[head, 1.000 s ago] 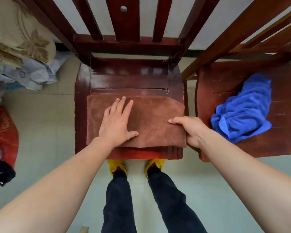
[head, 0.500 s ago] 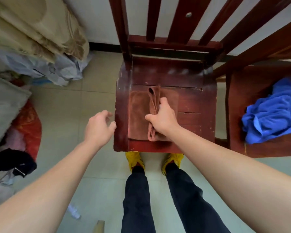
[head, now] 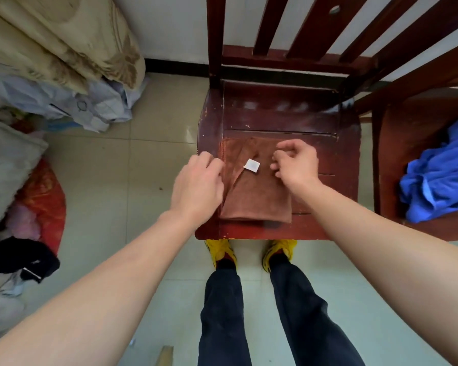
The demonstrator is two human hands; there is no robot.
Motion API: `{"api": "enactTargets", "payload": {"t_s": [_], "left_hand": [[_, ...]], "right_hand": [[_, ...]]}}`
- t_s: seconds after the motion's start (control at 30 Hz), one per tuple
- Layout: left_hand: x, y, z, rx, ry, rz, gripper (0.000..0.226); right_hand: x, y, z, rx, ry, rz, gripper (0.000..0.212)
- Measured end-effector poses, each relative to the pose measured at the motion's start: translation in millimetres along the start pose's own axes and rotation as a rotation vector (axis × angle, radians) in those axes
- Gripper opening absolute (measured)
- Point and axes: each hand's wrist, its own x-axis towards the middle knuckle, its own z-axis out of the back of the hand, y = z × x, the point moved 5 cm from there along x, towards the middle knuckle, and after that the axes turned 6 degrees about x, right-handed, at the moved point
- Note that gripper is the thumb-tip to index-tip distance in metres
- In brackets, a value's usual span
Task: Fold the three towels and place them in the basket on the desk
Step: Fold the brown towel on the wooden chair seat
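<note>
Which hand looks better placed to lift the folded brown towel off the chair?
Left, probably. The left hand sits at the left edge of the brown towel, fingers curled against it, though a grip is hidden. The right hand hovers over its right side, loosely curled, holding nothing.

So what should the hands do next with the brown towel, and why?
Probably smooth the top flap flat and square. The brown towel lies folded on the chair seat, but its upper layer sits slanted with the white tag showing. The left hand is at its left edge; the right hand hovers above, holding nothing.
</note>
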Motion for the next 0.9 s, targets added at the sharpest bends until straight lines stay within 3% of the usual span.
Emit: {"api": "enactTargets", "payload": {"t_s": [0.07, 0.13, 0.2, 0.27, 0.4, 0.47, 0.53, 0.57, 0.67, 0.77, 0.83, 0.9], "left_hand": [[8, -35, -14, 0.075, 0.041, -0.241, 0.018], [12, -57, -38, 0.181, 0.214, -0.366, 0.023], [19, -56, -52, 0.280, 0.287, -0.347, 0.037], [27, -40, -51, 0.360, 0.276, -0.230, 0.052], [34, -11, -29, 0.384, 0.178, 0.066, 0.048], [36, -19, -26, 0.368, 0.106, -0.020, 0.051], [40, -38, -32, 0.384, 0.086, -0.264, 0.058], [40, -41, -37, 0.406, 0.121, -0.339, 0.059], [44, -16, -48, 0.434, 0.338, -0.200, 0.063], [38, 3, -46, 0.462, 0.383, -0.138, 0.073], [33, -6, -40, 0.470, 0.310, -0.191, 0.077], [21, -19, -43, 0.481, 0.296, -0.307, 0.083]], "right_hand": [[9, -1, 4, 0.007, 0.060, -0.082, 0.021], [13, 3, -11, -0.006, 0.246, -0.158, 0.018], [22, 21, -19, 0.082, 0.294, -0.124, 0.025], [39, 38, -15, 0.191, 0.197, -0.053, 0.031], [49, 41, 10, 0.109, -0.050, 0.053, 0.019], [37, 23, 4, 0.108, 0.075, -0.011, 0.021], [24, 5, -5, 0.123, 0.250, -0.139, 0.019], [21, -1, -3, 0.157, 0.259, -0.186, 0.019], [33, -12, 19, 0.277, 0.054, -0.218, 0.024], [20, -8, 37, 0.044, -0.084, -0.003, 0.021], [-6, -14, 28, 0.017, 0.051, 0.053, 0.023], [-34, -34, 17, 0.048, 0.251, -0.080, 0.023]]}}
